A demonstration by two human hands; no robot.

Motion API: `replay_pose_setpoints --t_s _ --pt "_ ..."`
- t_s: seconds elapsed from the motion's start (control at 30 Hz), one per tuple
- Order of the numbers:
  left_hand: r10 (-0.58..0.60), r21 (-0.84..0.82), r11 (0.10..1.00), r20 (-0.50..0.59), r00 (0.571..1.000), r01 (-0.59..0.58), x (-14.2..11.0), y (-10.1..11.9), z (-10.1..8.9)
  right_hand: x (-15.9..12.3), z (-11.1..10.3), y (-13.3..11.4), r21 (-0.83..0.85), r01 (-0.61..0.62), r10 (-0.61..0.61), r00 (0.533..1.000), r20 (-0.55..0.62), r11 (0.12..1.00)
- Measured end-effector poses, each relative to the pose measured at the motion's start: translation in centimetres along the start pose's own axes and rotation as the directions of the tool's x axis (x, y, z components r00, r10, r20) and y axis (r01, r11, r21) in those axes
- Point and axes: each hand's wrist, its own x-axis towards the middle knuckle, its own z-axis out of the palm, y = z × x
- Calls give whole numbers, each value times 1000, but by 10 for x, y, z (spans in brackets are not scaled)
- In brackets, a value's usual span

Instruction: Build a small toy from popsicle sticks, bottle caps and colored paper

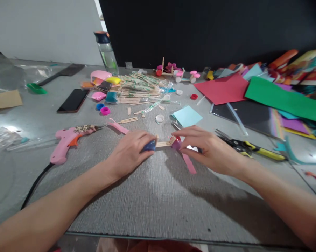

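Partly Covered, Partly Cropped

The left hand (131,148) hides part of a blue piece (149,145); the right hand (205,144) covers some of a purple piece (176,144) — its outline unclear. The right edge crops the green sheet (286,98).

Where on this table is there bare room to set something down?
The biggest bare patch of the grey table lies between the left hand, right hand, pink strip and near edge. Another, smaller, lies between brown paper and smartphone. The back middle is crowded with wooden sticks, the right with a red sheet and green sheet.
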Motion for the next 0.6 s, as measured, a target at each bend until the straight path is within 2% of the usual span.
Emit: replay_pose_setpoints --t_s 0.33,0.43,0.5,0.53,0.6 --pt "14 9 1000 -13 1000 -14 0 -5 4 -11 8 5 -5 84 -84 994 -77 996" --pt "27 7 1000 -34 999 -27 0 -7 3 -13 5 2 -33 50 -53 991 -126 998" --pt "47 0 999 -160 986 -48 0 -5 -1 -14 -1 -2 4 -25 26 982 -188 1000" --pt "54 -9 998 -260 964 -59 -1 -3 -5 -14 -4 -6 40 -76 82 975 -205 996" --pt "73 -49 993 -445 892 -105 -3 5 -12 -14 -8 -15 115 -162 184 958 -218 980"
